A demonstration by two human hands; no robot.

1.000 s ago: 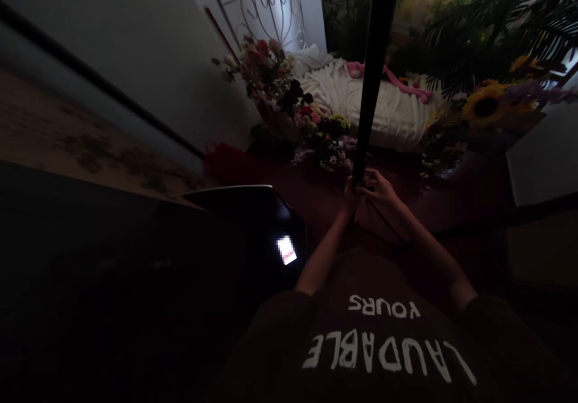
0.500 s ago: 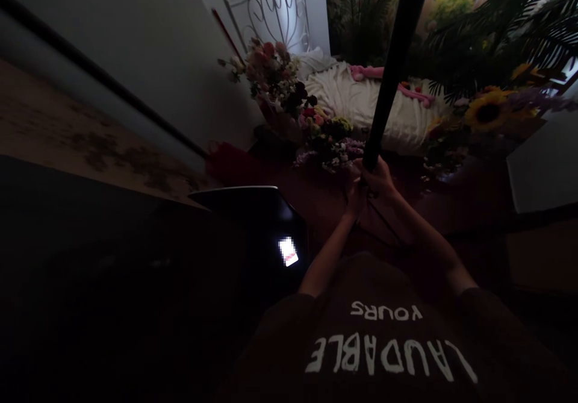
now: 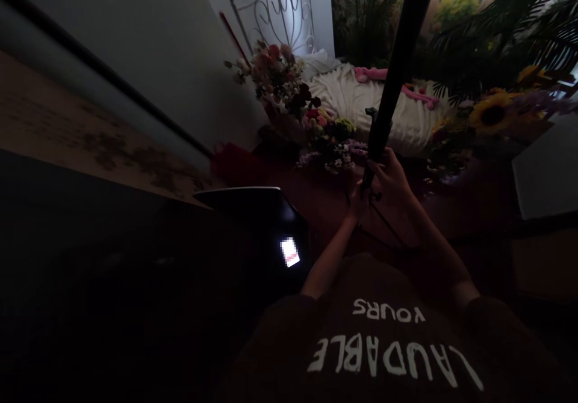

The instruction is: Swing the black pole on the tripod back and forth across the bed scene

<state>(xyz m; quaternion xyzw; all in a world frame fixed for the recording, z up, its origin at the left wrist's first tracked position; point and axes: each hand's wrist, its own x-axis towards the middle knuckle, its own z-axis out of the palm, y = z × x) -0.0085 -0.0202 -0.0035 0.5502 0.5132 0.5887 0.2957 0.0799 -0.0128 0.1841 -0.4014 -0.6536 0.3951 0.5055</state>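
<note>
A black light stand [image 3: 392,87] rises steeply from in front of my body to the top edge of the head view. Its thin spread legs show dimly near the floor. My left hand [image 3: 358,200] is closed around the lower part of the pole. Just above it, my right hand [image 3: 389,171] has its fingers wrapped on the pole from the right side. A small knob [image 3: 371,112] sticks out of the pole above my hands, and another knob [image 3: 375,196] sits beside my left hand. Dim light hides some of the fingers.
Left of my arms is a dark panel [image 3: 253,201] with a small bright screen [image 3: 289,252]. Flower bunches [image 3: 277,71] and a cloth-covered bed [image 3: 338,93] with a metal headboard [image 3: 282,14] lie ahead. Sunflowers [image 3: 491,114] stand at right. A dark rod [image 3: 108,68] slants along the left wall.
My right hand's grip has shifted on the pole, and the upper knob now shows above it. My left hand stays low on the stand. The view has moved slightly.
</note>
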